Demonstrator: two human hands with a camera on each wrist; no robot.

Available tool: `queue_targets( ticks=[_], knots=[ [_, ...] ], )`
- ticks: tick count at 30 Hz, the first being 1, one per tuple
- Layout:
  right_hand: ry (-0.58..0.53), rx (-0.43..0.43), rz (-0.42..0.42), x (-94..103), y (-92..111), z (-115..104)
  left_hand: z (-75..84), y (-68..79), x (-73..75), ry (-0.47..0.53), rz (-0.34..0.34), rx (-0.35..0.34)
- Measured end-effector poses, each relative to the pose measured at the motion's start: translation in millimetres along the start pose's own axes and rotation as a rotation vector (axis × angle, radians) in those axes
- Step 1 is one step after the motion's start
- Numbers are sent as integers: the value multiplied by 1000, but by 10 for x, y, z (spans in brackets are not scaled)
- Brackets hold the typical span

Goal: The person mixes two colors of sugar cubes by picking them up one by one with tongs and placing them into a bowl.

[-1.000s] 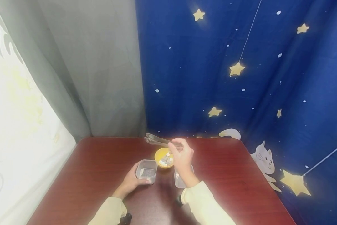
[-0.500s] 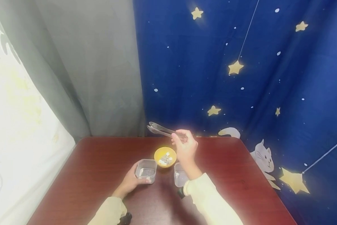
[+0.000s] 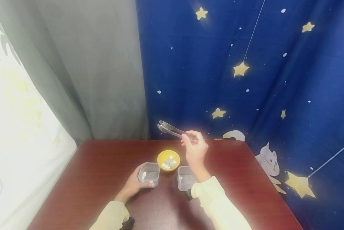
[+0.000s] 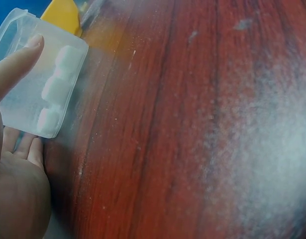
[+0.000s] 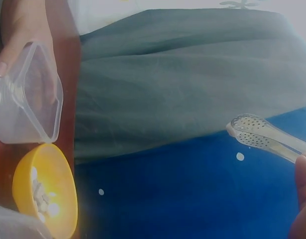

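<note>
My left hand (image 3: 133,184) grips a clear plastic container (image 4: 23,94) from its left side, the thumb lying along the near wall. Several white cube-like pieces (image 4: 56,90) line the container's bottom in the left wrist view. Up in the air, my right hand (image 3: 196,152) pinches clear plastic tongs (image 3: 174,131), whose perforated ends point left. In the right wrist view a small pale bit (image 5: 230,130) shows at the tongs' tips. A yellow bowl (image 3: 164,157) holding white and grey pieces stands below the tongs, just behind the held container.
A second clear container (image 3: 185,187), with a white piece inside, stands on the right, partly behind my right forearm. The reddish-brown table (image 3: 103,166) ends at a grey curtain (image 3: 114,80) and a blue starry curtain (image 3: 189,80).
My right hand has risen and shifted right with the tongs, away from over the yellow bowl, uncovering more of the right-hand container. The left hand and its container have stayed put.
</note>
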State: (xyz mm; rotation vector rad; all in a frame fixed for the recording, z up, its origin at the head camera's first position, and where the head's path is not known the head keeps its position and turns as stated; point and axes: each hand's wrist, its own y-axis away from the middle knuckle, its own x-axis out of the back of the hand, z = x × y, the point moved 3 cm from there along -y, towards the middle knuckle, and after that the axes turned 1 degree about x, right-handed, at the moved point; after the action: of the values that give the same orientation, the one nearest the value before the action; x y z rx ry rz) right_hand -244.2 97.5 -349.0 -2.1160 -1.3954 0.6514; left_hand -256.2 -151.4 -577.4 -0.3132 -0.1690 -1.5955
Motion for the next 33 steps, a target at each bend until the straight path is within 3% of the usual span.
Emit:
queue_targets(
  ticks=[9, 17, 24, 33],
  knots=[
    [27, -29, 24, 107, 23, 18, -12, -11, 2, -18, 6, -8],
    [54, -83, -30, 82, 116, 79, -9, -5, -2, 23, -7, -4],
    [84, -159, -112, 19, 222, 583, -14, -30, 8, 18, -8, -25],
    [192, -219, -193, -49, 352, 717, -25, -78, 15, 46, -28, -25]
  ],
)
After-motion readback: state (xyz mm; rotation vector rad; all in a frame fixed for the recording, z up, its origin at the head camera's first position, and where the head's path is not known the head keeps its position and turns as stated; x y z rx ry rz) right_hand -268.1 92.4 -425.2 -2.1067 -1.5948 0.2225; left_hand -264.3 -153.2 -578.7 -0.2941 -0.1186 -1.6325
